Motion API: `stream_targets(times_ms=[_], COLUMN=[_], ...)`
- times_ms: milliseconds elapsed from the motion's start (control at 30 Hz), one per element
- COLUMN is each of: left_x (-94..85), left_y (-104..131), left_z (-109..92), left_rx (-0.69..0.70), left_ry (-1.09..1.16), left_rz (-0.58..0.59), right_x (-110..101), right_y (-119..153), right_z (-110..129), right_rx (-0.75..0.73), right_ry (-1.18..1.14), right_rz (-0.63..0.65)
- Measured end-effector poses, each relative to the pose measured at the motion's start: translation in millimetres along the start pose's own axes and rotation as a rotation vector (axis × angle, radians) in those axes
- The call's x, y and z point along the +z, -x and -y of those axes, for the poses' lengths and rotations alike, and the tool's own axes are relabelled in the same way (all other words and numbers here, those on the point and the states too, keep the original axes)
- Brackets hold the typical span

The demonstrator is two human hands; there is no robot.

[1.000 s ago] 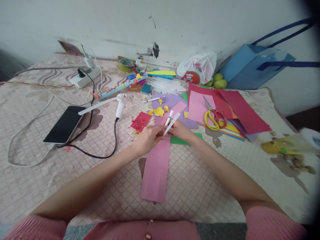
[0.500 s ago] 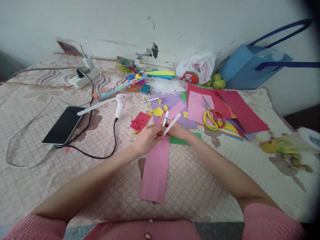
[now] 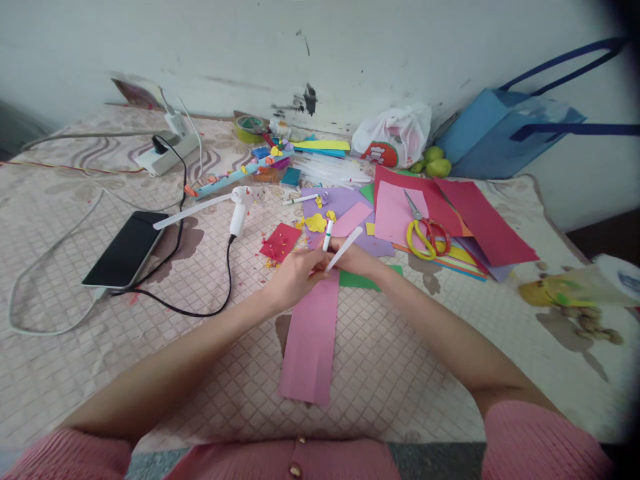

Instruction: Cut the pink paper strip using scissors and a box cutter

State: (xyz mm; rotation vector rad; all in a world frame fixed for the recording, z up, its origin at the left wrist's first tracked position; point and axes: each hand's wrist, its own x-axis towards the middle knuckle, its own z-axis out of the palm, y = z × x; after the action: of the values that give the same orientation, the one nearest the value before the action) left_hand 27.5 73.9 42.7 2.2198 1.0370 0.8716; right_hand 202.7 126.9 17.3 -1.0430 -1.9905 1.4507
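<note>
My left hand [image 3: 296, 275] and my right hand [image 3: 354, 257] meet over the far end of a long pink paper strip [image 3: 310, 347], fingers curled. A white-capped marker [image 3: 327, 237] with a dark green band pokes up between them. From my left fingertips a whitish glue stick [image 3: 346, 247] slants up to the right, in front of my right hand. My right fingers are mostly hidden, but appear closed around the marker's lower part. A piece of green paper [image 3: 363, 279] lies beneath my right wrist.
On the left are a white glue gun [image 3: 241, 213] with its cord, a phone [image 3: 125, 249] and a power strip [image 3: 167, 155]. Scissors [image 3: 423, 230] rest on coloured papers to the right. Yellow paper flowers [image 3: 315, 223] and a red paper square [image 3: 281, 243] lie beyond my hands.
The marker has shifted slightly left and tilts a little differently between my fingers. My hands and the pink strip stay almost where they were.
</note>
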Motion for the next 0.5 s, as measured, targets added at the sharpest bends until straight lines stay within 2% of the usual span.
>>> stream_targets(times_ms=[500], left_x=[-0.9], left_y=[0.7], left_z=[2.2], left_rx=[0.007], left_ry=[-0.008], left_rz=[0.004], right_x=[-3.0], right_y=[-8.8], right_z=[0.3], right_rx=[-0.002], right_ry=[0.034], right_rz=[0.096])
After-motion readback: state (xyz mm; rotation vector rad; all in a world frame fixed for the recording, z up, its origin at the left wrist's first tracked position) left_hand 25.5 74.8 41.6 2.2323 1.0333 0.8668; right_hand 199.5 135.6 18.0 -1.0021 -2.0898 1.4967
